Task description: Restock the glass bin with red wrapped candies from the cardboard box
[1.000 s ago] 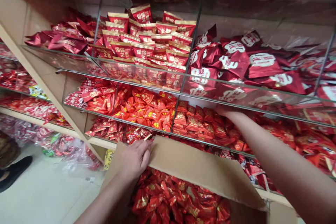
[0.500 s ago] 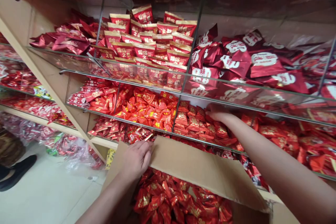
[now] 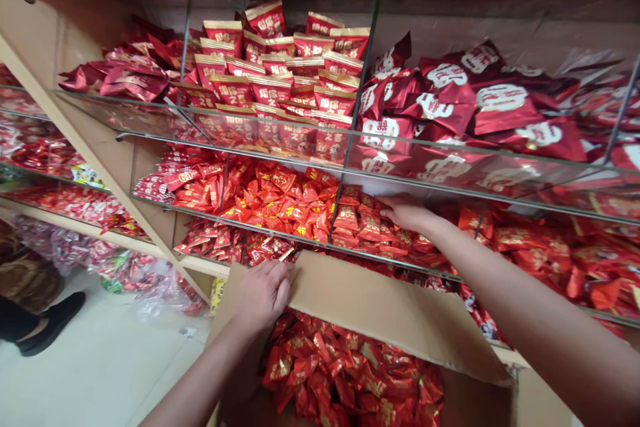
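Note:
My left hand is closed over the upper edge of an open cardboard box, beside its raised flap. Red candy packets with gold print lie heaped inside that box. My right hand reaches into the middle shelf, its fingers at the top of a pile of red packets behind the glass front. Those fingers look spread, partly resting on the packets, and nothing shows held in them.
Above, a glass-fronted shelf holds gold-edged red packets and dark red bags. A wooden divider slants at the left. Bagged goods and a person's shoe are on the floor at left.
My right hand has moved slightly left over the packets, and more of its fingers show. My left hand stays on the box. The view has shifted a little.

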Available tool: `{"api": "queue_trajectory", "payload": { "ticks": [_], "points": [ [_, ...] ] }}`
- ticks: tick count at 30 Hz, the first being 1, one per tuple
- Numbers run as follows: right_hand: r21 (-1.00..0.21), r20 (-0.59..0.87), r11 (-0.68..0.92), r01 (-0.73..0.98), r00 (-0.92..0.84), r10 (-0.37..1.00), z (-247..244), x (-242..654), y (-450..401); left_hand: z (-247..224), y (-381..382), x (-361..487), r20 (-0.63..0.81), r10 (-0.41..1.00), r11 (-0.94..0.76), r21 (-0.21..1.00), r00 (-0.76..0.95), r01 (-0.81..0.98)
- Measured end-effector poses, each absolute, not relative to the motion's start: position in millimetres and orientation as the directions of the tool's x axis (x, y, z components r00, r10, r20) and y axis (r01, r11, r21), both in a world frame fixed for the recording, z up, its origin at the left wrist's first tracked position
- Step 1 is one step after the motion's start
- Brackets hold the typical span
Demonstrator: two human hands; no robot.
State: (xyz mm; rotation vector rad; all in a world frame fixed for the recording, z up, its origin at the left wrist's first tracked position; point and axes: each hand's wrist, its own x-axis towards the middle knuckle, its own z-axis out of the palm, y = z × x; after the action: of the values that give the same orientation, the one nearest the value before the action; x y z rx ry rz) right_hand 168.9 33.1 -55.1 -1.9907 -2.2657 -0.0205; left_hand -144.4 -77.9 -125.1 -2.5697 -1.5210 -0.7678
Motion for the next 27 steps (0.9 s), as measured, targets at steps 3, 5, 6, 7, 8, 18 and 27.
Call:
{"api": "queue_trajectory", "payload": {
  "ticks": [3,5,6,7,8,18,27],
  "points": [
    [-0.114,0.175,0.13,0.985,-0.109,0.979,-39,158,2,-123,-80,-144,0.413,0.816,-0.515,0.2,0.405,0.834],
    [-0.191,0.264,0.205,0.96,-0.151,0.953,-32,144,-42,-123,-80,-144,0.401,0.82,-0.516,0.208,0.409,0.831],
    [-0.284,0.336,0.308,0.908,-0.207,0.919,-34,136,-70,-122,-80,-144,0.401,0.82,-0.518,0.214,0.409,0.828],
    [-0.38,0.356,0.408,0.83,-0.276,0.893,-39,126,-99,-122,-79,-143,0.406,0.818,-0.521,0.222,0.408,0.824],
    [-0.476,0.291,0.468,0.745,-0.369,0.883,-50,117,-129,-121,-79,-142,0.418,0.814,-0.524,0.231,0.403,0.82],
    [-0.714,-0.262,-0.108,0.692,-0.121,0.957,-244,64,-227,-138,-130,-115,0.678,0.591,-0.792,0.387,0.436,0.472],
    [-0.828,-0.16,-0.06,0.557,-0.132,0.978,-244,82,-231,-189,-189,-125,0.26,0.896,-0.394,0.839,0.36,0.374]
  ]
}}
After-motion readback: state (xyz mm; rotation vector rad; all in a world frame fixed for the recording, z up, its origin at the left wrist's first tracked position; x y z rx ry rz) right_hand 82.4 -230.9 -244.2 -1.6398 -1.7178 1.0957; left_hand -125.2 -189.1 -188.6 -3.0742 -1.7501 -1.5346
